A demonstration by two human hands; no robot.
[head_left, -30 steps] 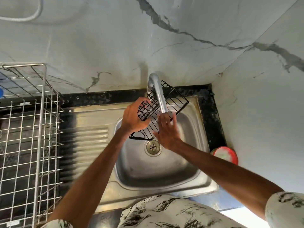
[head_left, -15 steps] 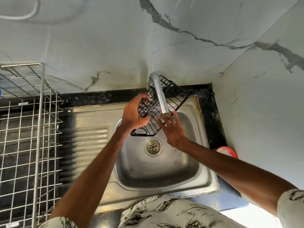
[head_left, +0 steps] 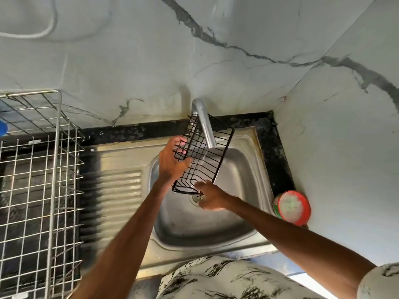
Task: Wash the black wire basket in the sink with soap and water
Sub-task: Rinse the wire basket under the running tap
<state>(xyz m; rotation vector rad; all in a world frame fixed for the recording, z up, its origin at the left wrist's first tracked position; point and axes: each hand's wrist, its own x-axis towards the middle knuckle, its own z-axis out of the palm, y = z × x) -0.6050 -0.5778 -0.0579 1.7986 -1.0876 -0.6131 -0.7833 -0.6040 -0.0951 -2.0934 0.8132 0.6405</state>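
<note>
The black wire basket (head_left: 201, 162) is tilted over the steel sink (head_left: 241, 214), its far end up behind the faucet (head_left: 204, 126). A thin stream of water falls from the spout through the wires. My left hand (head_left: 172, 161) grips the basket's left side, fingers hooked through the wires. Blurred with motion, my right hand (head_left: 212, 197) is at the basket's near, lower end above the drain (head_left: 197, 197), and its fingers touch the end wires.
A red and green tub of white soap (head_left: 291, 207) stands on the black counter right of the sink. A tall steel wire dish rack (head_left: 38, 190) fills the left side beyond the ribbed drainboard (head_left: 116, 195). Marble walls close off the back and right.
My right hand slid from the basket's middle under the spout down to its near end. The basket turned more lengthwise towards me, its far end staying behind the faucet. My left hand keeps its hold.
</note>
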